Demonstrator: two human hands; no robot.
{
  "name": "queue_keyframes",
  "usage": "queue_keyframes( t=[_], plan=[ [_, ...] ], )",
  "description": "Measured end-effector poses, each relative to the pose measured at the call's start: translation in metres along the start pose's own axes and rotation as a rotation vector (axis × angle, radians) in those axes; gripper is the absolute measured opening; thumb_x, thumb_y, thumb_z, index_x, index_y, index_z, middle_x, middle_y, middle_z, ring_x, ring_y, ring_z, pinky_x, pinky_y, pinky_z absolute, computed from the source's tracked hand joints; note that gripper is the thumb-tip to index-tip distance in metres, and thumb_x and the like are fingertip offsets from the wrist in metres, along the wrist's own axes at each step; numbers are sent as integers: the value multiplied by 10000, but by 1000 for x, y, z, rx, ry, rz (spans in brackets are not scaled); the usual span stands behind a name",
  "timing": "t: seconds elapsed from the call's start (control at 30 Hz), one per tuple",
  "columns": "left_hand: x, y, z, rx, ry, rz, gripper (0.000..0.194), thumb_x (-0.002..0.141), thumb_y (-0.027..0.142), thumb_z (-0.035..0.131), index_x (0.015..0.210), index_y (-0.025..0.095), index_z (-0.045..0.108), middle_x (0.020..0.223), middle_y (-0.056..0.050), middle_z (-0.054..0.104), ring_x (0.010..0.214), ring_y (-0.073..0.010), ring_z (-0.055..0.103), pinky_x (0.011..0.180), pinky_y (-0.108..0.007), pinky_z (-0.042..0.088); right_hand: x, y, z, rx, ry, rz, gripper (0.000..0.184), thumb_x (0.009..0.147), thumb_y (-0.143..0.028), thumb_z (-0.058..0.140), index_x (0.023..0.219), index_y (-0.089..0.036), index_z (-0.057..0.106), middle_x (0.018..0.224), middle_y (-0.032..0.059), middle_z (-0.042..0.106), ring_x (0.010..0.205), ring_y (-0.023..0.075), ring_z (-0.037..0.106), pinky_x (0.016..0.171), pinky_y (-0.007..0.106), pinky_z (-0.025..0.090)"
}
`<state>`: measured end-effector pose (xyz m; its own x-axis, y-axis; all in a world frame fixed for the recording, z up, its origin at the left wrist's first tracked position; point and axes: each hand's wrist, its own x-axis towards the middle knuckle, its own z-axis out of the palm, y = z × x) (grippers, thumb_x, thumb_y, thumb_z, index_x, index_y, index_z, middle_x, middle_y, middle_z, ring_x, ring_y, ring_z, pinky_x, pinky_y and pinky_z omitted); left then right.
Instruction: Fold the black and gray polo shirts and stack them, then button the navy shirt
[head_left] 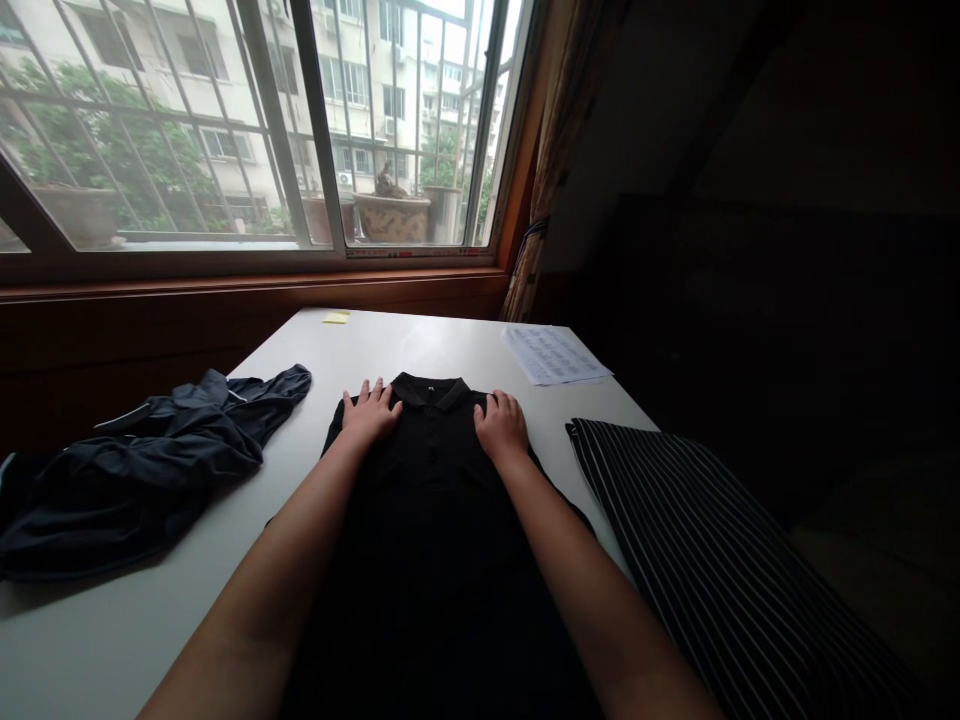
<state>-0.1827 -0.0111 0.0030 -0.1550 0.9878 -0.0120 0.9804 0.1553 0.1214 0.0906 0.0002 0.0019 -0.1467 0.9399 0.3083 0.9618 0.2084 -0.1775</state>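
Note:
A black polo shirt (431,500) lies front up on the white table, its collar pointing toward the window. My left hand (371,410) rests flat on the shirt's left shoulder area with the fingers spread. On the opposite shoulder lies my right hand (502,425), palm down, its fingers slightly bent and nothing visibly gripped. The collar and upper button placket show between the two hands. The lower part of the shirt runs into dark shadow between my forearms, so its hem cannot be made out.
A crumpled dark garment (157,460) lies at the left of the table (420,340). Black-and-white striped fabric (697,520) hangs over the right edge. Printed papers (555,355) lie at the back right, a yellow sticky note (337,317) at the back left. Beyond stands a barred window (322,130).

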Motion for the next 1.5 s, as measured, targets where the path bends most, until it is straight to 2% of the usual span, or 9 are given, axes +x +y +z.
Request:
queue_keyframes(
  t=[0.13, 0.27, 0.43, 0.73, 0.93, 1.03, 1.13, 1.23, 1.5],
  plan=[
    [0, -1, 1, -2, 1, 0, 728, 965, 625, 167, 1589, 260, 253, 1688, -17, 86, 1553, -329, 8, 1187, -693, 38, 1, 1, -1, -2, -27, -98, 500, 1026, -397, 347, 1388, -142, 579, 1467, 133, 516, 1334, 278, 427, 1147, 368, 298],
    [0, -1, 1, -2, 3, -1, 730, 965, 623, 161, 1590, 256, 250, 1687, -23, 91, 1553, -330, 20, 1183, -699, 41, 5, 1, -2, -5, -81, -210, 479, 1019, -382, 384, 1437, -210, 541, 1530, 84, 462, 1385, 266, 374, 1179, 383, 252],
    [0, 0, 2, 4, 13, -5, 733, 962, 626, 156, 1587, 258, 260, 1686, -21, 101, 1553, -327, 17, 1188, -690, 39, 15, 3, -1, 2, -189, -304, 517, 1019, -388, 365, 1481, -190, 488, 1576, 51, 418, 1439, 213, 333, 1209, 319, 192],
    [0, -2, 3, 7, 21, -26, 751, 953, 648, 161, 1586, 258, 264, 1688, -37, 109, 1554, -317, 17, 1204, -653, 30, 24, 13, 9, 19, -301, -241, 663, 1022, -550, 250, 1570, -182, 318, 1656, 29, 249, 1522, 198, 200, 1235, 368, 131],
    [0, -2, 3, -1, 30, -27, 741, 952, 653, 173, 1583, 277, 271, 1688, -40, 119, 1556, -308, 18, 1209, -638, 31, 16, 10, -1, 32, -230, -228, 633, 1041, -508, 242, 1565, -161, 323, 1648, 60, 273, 1517, 183, 213, 1227, 344, 134],
    [-1, -2, 3, -7, 35, -22, 741, 956, 649, 189, 1581, 262, 280, 1686, -54, 130, 1554, -324, 24, 1205, -646, 37, 10, 11, -4, 12, -90, -95, 621, 1055, -418, 218, 1582, -91, 246, 1651, 135, 241, 1515, 228, 204, 1223, 386, 126],
    [-2, -2, 2, -13, 39, -20, 739, 959, 644, 192, 1581, 256, 282, 1685, -59, 133, 1553, -326, 31, 1204, -645, 39, 8, 14, -1, -23, -34, 100, 612, 1048, -387, 235, 1554, -49, 303, 1615, 178, 314, 1483, 267, 277, 1206, 400, 166],
    [-2, -2, 3, -14, 42, -23, 743, 955, 650, 183, 1581, 261, 280, 1685, -52, 134, 1554, -319, 31, 1209, -635, 38, 10, 18, 5, -34, -97, 148, 623, 1035, -430, 275, 1523, -57, 379, 1601, 172, 345, 1480, 285, 283, 1204, 412, 176],
    [0, -2, 4, -10, 33, -23, 765, 949, 662, 167, 1587, 251, 262, 1688, -49, 110, 1556, -308, 14, 1207, -640, 31, 21, 24, 11, -33, -226, 154, 717, 1015, -543, 242, 1580, -103, 267, 1669, 110, 172, 1525, 293, 159, 1219, 483, 130]
  ],
)
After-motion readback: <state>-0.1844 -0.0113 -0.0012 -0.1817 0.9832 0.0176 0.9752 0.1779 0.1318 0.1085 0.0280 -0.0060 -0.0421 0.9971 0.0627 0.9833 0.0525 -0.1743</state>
